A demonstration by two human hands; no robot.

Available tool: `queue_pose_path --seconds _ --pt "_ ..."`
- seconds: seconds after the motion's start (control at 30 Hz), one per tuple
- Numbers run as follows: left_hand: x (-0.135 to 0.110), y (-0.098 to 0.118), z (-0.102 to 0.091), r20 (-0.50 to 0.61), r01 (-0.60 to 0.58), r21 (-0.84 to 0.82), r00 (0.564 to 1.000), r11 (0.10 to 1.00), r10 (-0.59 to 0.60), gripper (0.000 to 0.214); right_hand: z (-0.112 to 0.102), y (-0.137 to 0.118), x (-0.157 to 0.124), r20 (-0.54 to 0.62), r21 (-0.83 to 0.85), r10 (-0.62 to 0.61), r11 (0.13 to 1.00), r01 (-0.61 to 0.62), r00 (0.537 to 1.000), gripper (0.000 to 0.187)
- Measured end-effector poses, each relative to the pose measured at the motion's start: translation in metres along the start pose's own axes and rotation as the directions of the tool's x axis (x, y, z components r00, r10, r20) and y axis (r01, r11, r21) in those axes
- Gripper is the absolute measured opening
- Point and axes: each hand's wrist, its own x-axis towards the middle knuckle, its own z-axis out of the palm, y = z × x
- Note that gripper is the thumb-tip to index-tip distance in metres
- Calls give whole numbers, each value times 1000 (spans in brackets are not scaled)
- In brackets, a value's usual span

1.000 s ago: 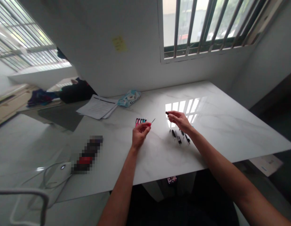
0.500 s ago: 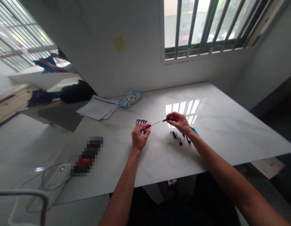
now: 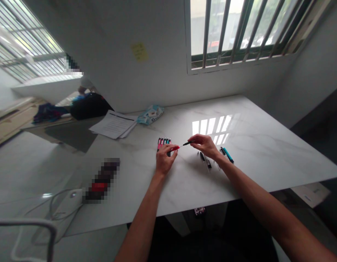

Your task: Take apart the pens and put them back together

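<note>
My left hand is closed around a red pen barrel, from which a thin refill points to the right. Pinched in the fingers of my right hand is a black pen tube. Its tip now meets the refill, and only a short stretch of refill shows between the two parts. Behind my left hand lies a row of several pens, partly covered by the fingers. Loose black pen parts lie below my right hand. A teal pen part rests right of my right wrist.
Papers and a blue-white plastic packet lie by the wall on the marble-patterned table. A blurred-out dark object and a white device with a cable are at left. Another person is partly visible behind a black bag.
My right hand has moved left and slightly down, bringing the black tube over the refill's end. My left hand has shifted slightly right. The background person's arms have lowered.
</note>
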Motion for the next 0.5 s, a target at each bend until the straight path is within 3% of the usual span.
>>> queue_pose_path --seconds 0.4,0.5 --pt "-2 1 2 75 -9 -39 997 999 12 13 7 4 -3 81 58 47 997 -52 996 29" --pt "-3 0 3 80 -15 -52 997 999 19 13 6 3 -3 85 -18 57 998 -56 995 31"
